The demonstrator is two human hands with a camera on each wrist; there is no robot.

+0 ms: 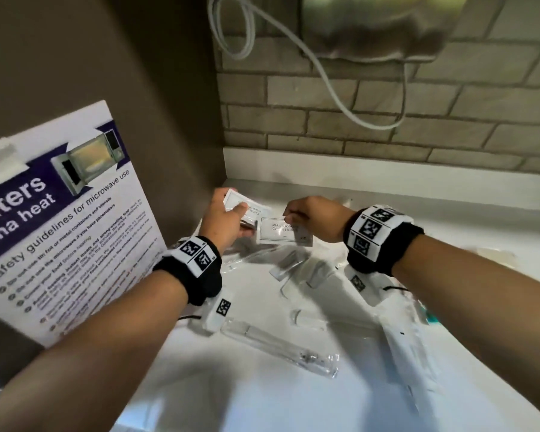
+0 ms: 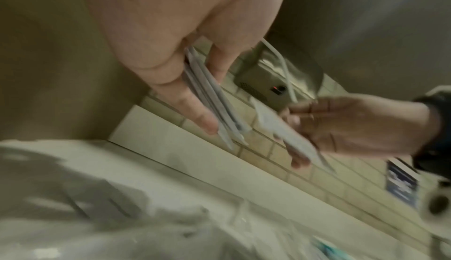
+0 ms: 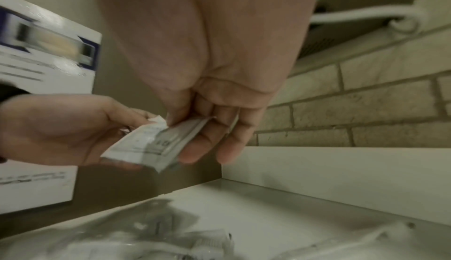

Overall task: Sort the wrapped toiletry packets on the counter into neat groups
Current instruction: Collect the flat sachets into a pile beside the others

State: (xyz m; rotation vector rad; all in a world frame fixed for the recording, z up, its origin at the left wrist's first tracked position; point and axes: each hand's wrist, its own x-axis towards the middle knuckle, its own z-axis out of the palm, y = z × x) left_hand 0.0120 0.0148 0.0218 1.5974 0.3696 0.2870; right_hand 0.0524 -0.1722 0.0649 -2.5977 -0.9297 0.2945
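Note:
My left hand [image 1: 234, 210] grips a small stack of flat white sachets [image 1: 247, 205] above the back left corner of the white counter [image 1: 455, 222]. In the left wrist view the stack of sachets [image 2: 214, 100] sits edge-on between thumb and fingers. Just to its right, my right hand [image 1: 293, 218] pinches one white printed sachet [image 1: 286, 232] by its upper edge. In the right wrist view this printed sachet [image 3: 178, 135] overlaps the left hand's stack [image 3: 131, 144]. Clear-wrapped packets [image 1: 290, 266] lie loose below both hands, and a long clear toothbrush packet [image 1: 278, 347] lies nearer me.
A microwave safety poster [image 1: 60, 232] hangs on the brown side panel at the left. The brick wall [image 1: 387, 126] backs the counter, with a white cable [image 1: 328, 76] looping from a metal appliance [image 1: 371, 23] above. More white packets [image 1: 409, 338] lie under my right forearm.

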